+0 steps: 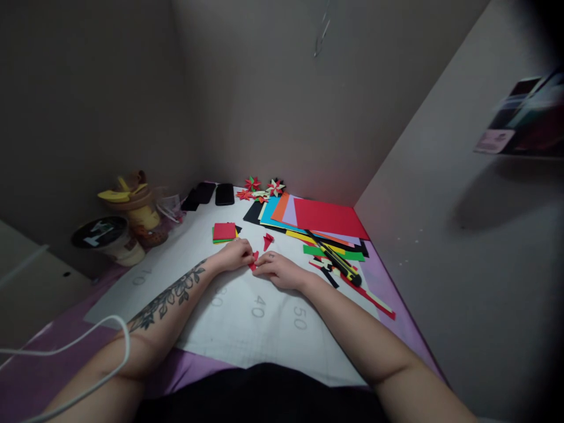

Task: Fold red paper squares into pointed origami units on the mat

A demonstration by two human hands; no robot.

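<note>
My left fingers (pixel 248 258) and right fingers (pixel 262 269) are pinched on a small red paper (pixel 253 265), out in the middle of the counter (pixel 408 305). Its long way runs from my near edge to the far edge, the far end leaning a bit right. A white sheet (pixel 273 338) with gray numbers lies over purple cloth (pixel 189 367). Gray walls (pixel 264 106) stand behind the far edge and along the right edge.

Homely craft corner: coloured sheets (pixel 326 216), cutter (pixel 338 260), paper stars (pixel 275 187).
</note>
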